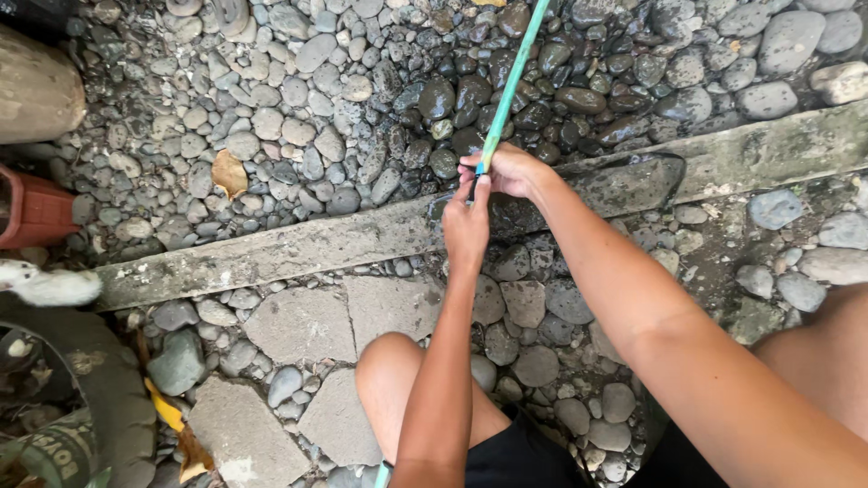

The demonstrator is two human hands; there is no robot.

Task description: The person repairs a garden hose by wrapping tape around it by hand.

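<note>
Fingers (pixel 476 185) of both hands pinch green rod (pixel 513 83) end.

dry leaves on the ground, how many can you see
2. One brown dry leaf lies on the pebbles at upper left. One yellow-brown leaf lies at lower left beside the flat broken slabs. Others may be hidden among the stones.
</note>
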